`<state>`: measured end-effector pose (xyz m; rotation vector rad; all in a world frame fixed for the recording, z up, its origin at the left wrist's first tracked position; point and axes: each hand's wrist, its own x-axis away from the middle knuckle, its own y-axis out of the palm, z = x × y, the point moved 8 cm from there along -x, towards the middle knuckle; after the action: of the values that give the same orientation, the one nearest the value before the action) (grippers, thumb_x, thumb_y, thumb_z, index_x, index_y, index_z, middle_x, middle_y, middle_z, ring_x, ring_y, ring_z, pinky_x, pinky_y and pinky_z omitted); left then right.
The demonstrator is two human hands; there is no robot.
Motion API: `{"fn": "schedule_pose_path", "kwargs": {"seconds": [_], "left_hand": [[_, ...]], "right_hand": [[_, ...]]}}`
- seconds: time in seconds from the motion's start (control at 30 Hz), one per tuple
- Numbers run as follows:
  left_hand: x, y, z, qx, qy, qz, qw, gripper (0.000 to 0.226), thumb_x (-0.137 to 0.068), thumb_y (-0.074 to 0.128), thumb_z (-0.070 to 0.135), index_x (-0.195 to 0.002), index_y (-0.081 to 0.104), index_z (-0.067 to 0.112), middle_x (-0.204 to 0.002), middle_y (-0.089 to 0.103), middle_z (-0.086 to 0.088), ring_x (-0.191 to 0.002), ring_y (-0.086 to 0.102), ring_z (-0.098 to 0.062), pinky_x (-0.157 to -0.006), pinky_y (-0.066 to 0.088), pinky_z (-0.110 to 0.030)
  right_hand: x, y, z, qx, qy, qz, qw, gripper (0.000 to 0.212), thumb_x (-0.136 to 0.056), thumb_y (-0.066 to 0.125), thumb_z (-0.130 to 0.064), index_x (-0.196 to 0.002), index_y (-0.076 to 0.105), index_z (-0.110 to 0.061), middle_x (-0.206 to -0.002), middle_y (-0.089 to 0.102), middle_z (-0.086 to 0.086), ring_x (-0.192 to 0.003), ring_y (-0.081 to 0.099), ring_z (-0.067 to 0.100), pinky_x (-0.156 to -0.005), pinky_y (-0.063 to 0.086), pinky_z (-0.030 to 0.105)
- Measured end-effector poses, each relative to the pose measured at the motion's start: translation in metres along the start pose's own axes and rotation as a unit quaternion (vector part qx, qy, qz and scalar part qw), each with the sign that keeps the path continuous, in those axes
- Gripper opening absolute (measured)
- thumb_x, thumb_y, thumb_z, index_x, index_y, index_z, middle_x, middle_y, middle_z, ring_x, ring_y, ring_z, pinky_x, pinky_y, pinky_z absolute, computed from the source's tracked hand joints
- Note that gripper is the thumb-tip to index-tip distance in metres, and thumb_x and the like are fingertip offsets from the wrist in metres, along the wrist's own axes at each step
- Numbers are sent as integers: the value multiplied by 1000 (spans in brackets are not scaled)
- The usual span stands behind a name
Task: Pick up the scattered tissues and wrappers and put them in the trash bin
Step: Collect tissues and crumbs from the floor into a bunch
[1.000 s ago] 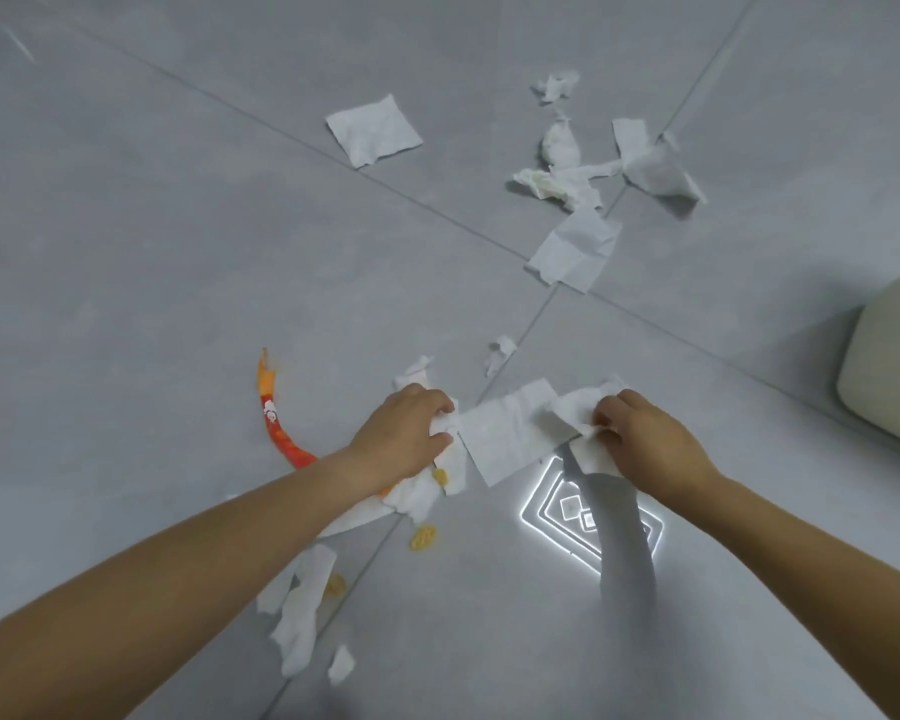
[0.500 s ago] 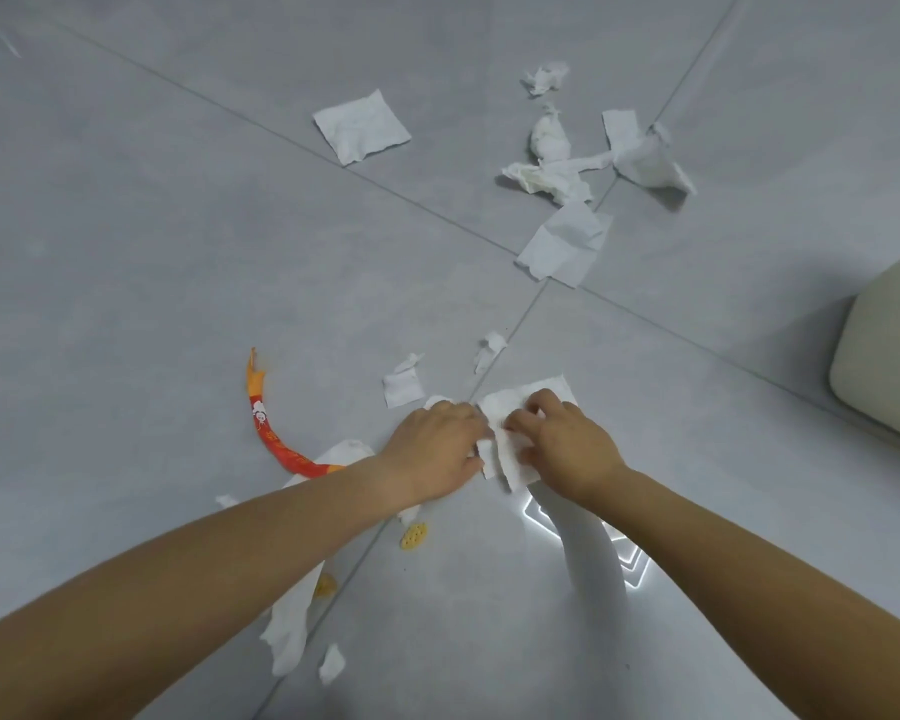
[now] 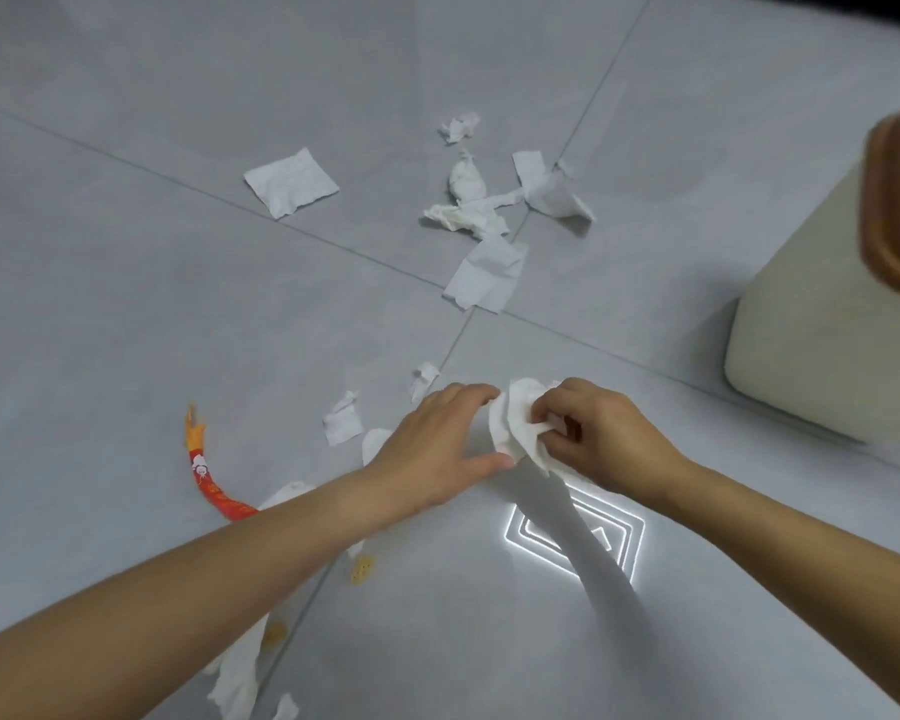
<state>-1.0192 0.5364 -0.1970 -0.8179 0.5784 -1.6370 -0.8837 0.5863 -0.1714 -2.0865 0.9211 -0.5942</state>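
A person's right hand (image 3: 609, 439) is pinching a white tissue (image 3: 515, 428), which lay flat on the grey floor (image 3: 126, 304) half a second ago and is now bunching into a wad between both hands. The left hand (image 3: 432, 449) is cupping its left edge; whether it is gripping cannot be told. The cream trash bin (image 3: 811, 330), cut off at right, is showing more of itself. The left forearm is hiding part of a red wrapper (image 3: 204, 475).

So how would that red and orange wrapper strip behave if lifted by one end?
The long red and orange wrapper strip would probably droop: it lies thin, flat and curved on the grey floor tile. Likely very light, so a push might just slide or flutter it.
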Motion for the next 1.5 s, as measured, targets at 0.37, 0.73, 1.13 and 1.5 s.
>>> {"fn": "schedule_pose_path", "kwargs": {"seconds": [0.37, 0.73, 1.13, 1.5], "left_hand": [[-49, -31, 166, -37, 167, 10, 985, 55, -80, 61, 51, -129, 42, 33, -128, 44, 16, -115, 43, -2, -89, 34, -19], [-178, -28, 346, -80, 261, 133, 953, 60, -87, 54, 46, -138, 31, 24, -145, 33, 2, -131, 30, -23, -102, 30, -34], [-229, -22, 360, -206, 218, 136, 944, 76, -82, 58, 50, -144, 20, 26, -154, 18, -2, -135, 26, -31, -102, 36, -48], [-227, -26, 360, -227, 217, 148, 938, 77, -83, 63, 41, -144, 18, 29, -155, 16, -1, -134, 28, -31, -98, 39, -48]], "right_hand": [[61, -157, 31, -6, 27, 206, 978, 11, -72, 68, -14, -82, 66, -18, -69, 48, -6, -59, 45, 6, -56, 33, 16], [120, -253, 111, 8, 108, 339, 935, 6, -74, 67, -16, -80, 66, -19, -66, 46, -6, -56, 43, 7, -54, 31, 18], [115, -303, 134, 78, 95, 361, 925, 16, -84, 57, -19, -98, 64, -16, -92, 55, 5, -75, 51, 22, -62, 43, 32], [80, -290, 180, 92, 215, 110, 966, 27, -91, 40, -29, -86, 64, -19, -89, 65, 5, -83, 57, 26, -79, 51, 43]]}}
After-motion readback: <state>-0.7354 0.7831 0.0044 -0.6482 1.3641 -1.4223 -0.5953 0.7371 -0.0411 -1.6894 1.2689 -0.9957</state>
